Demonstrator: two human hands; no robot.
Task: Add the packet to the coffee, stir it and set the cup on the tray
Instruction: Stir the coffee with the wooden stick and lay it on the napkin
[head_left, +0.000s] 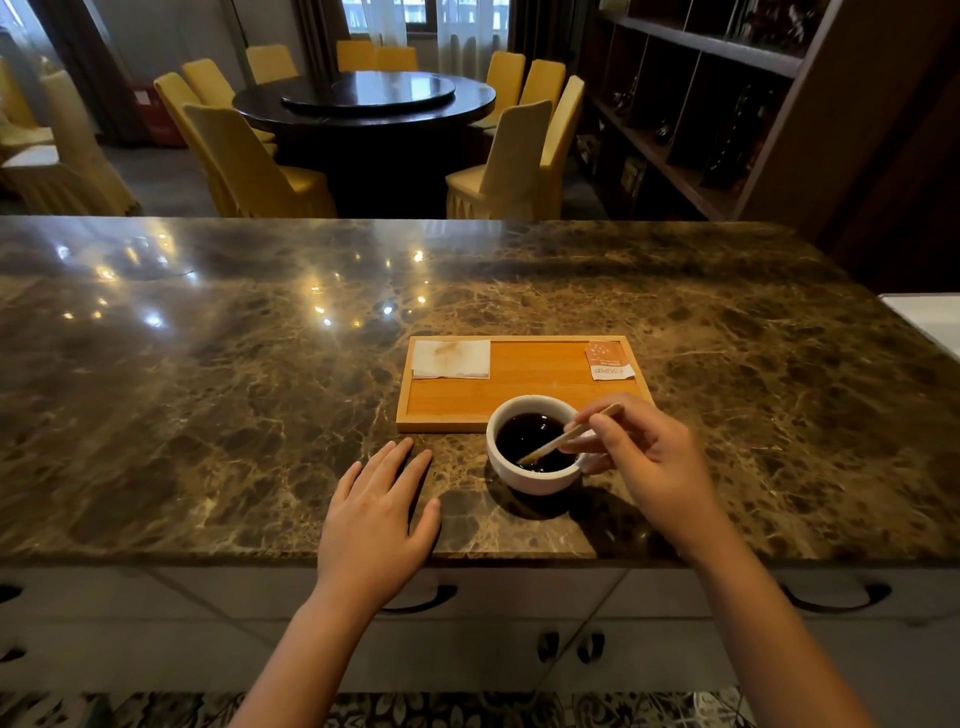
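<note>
Left hand (375, 512) flat on the marble surface (208, 389) near its front edge, fingers released. Right hand (647, 462) fingers pinch a wooden stirrer (566, 438) dipped in the coffee cup (535, 444), touching the tray's (519, 387) front edge. Packet (609, 359) in tray's far right corner, napkin (451, 359) far left.

It looked like a restaurant's private dining room: a round banquet table (363, 101) with a lazy Susan (368, 92), yellow-covered chairs (249, 166) around it, dark display shelves (691, 104) alongside

counter (260, 389): glossy marble | tray (519, 384): matt wood | cup (530, 480): glossy white ceramic | napkin (451, 359): paper
</note>
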